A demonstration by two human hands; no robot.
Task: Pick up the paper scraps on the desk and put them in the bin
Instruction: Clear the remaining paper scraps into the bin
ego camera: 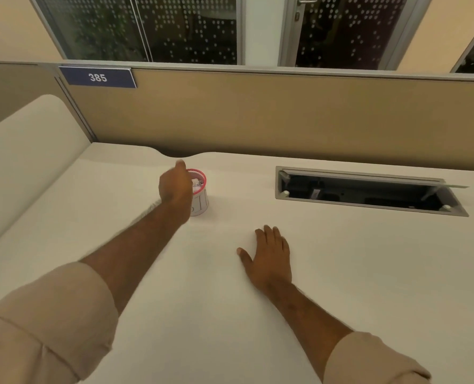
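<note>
The bin (pixel 201 199) is a small round cup-like container with a red rim and a pale, marked wall. It stands upright on the white bench (pixel 341 273), toward its far left part, partly hidden behind the left hand (pixel 175 187). White crumpled paper scraps (pixel 197 182) lie inside it, showing just below the rim.

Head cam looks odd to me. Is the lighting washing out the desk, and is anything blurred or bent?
Head view: warm, dim light leaves the white desk nearly textureless, so any scraps on it would be hard to spot. The left hand over the red-rimmed bin is slightly motion-blurred. The right hand lies sharp and flat. Wide-angle distortion bends the partition.
</note>
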